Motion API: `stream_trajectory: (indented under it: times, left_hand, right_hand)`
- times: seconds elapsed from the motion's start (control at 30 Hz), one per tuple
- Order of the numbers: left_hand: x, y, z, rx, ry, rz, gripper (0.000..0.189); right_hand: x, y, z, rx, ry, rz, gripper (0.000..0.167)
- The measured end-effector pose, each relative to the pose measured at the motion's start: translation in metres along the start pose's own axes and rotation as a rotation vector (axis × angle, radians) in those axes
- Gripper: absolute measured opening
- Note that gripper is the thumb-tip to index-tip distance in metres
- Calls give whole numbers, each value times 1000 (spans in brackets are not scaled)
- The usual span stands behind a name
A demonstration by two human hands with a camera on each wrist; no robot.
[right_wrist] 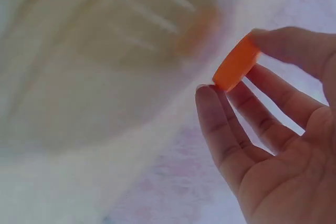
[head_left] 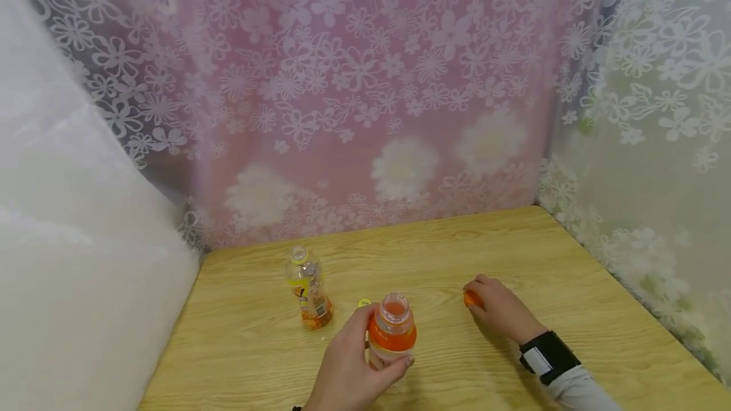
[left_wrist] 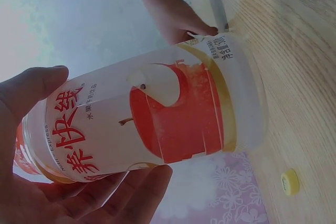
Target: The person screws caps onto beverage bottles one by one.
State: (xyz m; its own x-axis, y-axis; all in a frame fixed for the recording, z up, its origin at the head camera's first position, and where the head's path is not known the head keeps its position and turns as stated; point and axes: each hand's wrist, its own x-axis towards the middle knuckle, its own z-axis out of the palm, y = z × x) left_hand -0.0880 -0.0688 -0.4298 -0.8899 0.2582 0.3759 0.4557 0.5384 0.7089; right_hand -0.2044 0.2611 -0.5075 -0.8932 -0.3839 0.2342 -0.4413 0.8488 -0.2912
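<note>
My left hand (head_left: 346, 365) grips a clear plastic drink bottle (head_left: 391, 339) with an orange-red band near its top. Its bare neck points upward without a cap. In the left wrist view the label of this bottle (left_wrist: 173, 111) shows a red and white apple, and the thumb and fingers wrap round its upper part. Farther right, my right hand (head_left: 505, 311) pinches an orange bottle cap (head_left: 472, 298) low over the table. Thumb and fingertips hold that cap (right_wrist: 236, 65) by its edge in the right wrist view. Whether it touches the table cannot be told.
A second clear bottle (head_left: 309, 297), with a yellow and orange label and no cap, stands on the wooden table (head_left: 274, 366) at the left. Behind the held bottle lies a yellow cap (head_left: 364, 302). Flower-patterned curtains (head_left: 371, 113) close off the back and sides.
</note>
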Motion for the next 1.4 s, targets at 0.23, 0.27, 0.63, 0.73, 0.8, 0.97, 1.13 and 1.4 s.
stream_trajectory:
  times: [0.23,0.27,0.63,0.73,0.8,0.97,1.13,1.4]
  left_hand:
    - [2,1,-2,-10,-32,-64,75]
    - [3,2,-2,-8,-37,-76,76]
    - [8,-2,7,13,-25,12,74]
    - [8,-2,9,-13,-39,17,73]
    - [7,-2,10,-24,-51,8,73]
    - [2,-1,11,-9,-67,-8,72]
    - [-1,0,12,-8,-94,-44,73]
    - [-5,-1,16,-33,-100,-38,72]
  right_hand:
    - [2,-49,-48,125,37,-17,32]
    - [3,-57,-55,151,47,-29,32]
    - [2,-139,-125,342,177,-309,39]
    - [1,-154,-132,356,178,-399,41]
    - [0,-161,-133,365,165,-445,41]
    - [-3,-173,-128,383,102,-500,38]
    - [-7,-176,-123,374,65,-501,36]
    - [-11,-181,-114,318,113,-414,32]
